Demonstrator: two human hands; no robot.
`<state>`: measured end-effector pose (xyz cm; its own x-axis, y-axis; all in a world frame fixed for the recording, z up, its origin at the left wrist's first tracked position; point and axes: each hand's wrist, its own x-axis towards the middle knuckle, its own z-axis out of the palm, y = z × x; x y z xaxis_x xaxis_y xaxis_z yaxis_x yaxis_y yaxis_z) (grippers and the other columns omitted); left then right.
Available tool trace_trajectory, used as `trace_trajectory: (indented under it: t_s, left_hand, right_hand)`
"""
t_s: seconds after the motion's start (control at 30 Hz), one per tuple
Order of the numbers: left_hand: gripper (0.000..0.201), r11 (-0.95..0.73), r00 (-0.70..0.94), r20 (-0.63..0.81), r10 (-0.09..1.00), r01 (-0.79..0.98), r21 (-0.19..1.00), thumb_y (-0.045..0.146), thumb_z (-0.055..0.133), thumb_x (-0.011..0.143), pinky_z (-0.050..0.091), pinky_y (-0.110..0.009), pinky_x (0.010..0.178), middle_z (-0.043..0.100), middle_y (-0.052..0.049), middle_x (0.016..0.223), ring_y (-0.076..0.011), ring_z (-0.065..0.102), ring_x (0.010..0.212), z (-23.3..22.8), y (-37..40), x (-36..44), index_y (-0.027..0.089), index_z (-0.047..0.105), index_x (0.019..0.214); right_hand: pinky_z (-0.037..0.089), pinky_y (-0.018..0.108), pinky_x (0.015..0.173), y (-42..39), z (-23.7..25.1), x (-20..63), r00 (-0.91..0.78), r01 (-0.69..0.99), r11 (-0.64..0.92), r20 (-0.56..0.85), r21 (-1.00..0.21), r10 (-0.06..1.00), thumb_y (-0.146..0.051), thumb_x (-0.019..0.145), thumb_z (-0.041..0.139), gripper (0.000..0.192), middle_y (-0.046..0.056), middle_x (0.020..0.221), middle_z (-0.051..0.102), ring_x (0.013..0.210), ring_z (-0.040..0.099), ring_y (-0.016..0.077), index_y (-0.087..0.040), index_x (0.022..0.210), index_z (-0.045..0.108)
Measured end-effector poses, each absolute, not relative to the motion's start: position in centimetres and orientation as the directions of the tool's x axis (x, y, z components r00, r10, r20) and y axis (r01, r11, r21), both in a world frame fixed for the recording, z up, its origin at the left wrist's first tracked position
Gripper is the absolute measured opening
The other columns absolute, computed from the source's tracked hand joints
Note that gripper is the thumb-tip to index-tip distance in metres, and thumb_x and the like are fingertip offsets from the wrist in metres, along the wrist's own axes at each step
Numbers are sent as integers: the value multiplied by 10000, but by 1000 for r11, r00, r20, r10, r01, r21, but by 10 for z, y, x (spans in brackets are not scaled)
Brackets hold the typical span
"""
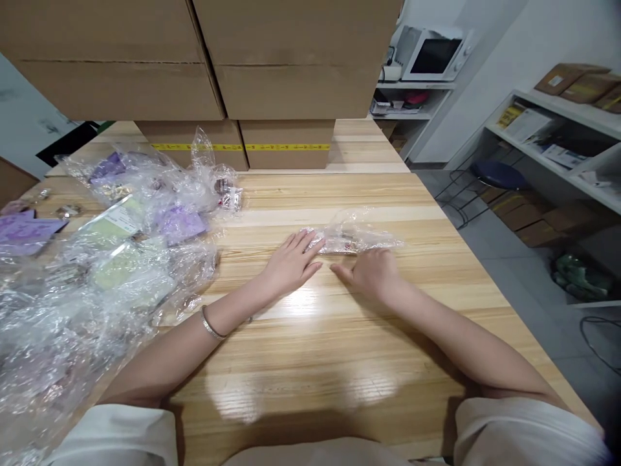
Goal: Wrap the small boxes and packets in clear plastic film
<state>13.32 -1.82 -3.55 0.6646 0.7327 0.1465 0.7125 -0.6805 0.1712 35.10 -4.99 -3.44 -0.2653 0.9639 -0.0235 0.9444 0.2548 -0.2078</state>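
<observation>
A clear plastic bag [361, 234] with small contents too fine to make out lies crumpled on the wooden table. Stretched out flat, the fingers of my left hand [292, 261] rest on the bag's left end. My right hand [376, 273] is at the bag's near right side, its fingers curled against the plastic and its thumb pointing left. The curled fingertips are hidden from view. My left wrist wears a bracelet [212, 323].
A heap of clear plastic packaging [136, 259] with purple and pale green cards covers the table's left side. Large cardboard boxes [291, 58] stand at the back. Right of the table are a blue stool [497, 175], white shelves [548, 139] and a microwave [433, 57].
</observation>
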Motion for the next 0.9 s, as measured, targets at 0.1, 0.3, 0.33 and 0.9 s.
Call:
trace_trajectory:
  t_s: [0.1,0.3,0.33,0.9]
  left_hand:
    - [575,-681,660,172,731,716,152,478,375,1007,210,-475,1219,351,-162,1565,-316,244,1484,-38,-17,133,157,409,1483]
    - [684,-754,728,197,657,629,189,493,403,990,167,-414,1241,237,-166,1613,-256,161,1513,-40,-7,132,54,307,1506]
    - [695,-751,726,193,660,630,199,499,412,985,177,-409,1238,260,-174,1604,-256,186,1507,-40,-5,133,48,309,1503]
    - [455,-739,696,249,673,646,190,384,451,975,339,-455,1152,490,-177,1432,-299,429,1360,-39,3,144,123,536,1338]
  right_hand:
    - [415,630,927,-18,-12,372,-129,988,108,-211,-108,969,-856,759,420,864,305,1039,681,1107,585,500,-90,1026,714]
    - [362,500,1111,16,-15,390,-350,562,162,-56,-811,935,-705,827,534,700,134,1401,562,1322,486,314,-225,1335,495]
    - [358,483,1123,21,-23,389,-331,424,145,-4,-894,943,-670,820,574,675,103,1426,547,1332,481,284,-259,1346,471]
    - [218,589,1178,16,-54,362,-563,687,653,335,-317,755,-116,925,396,511,74,1461,531,1445,346,253,-275,1385,549]
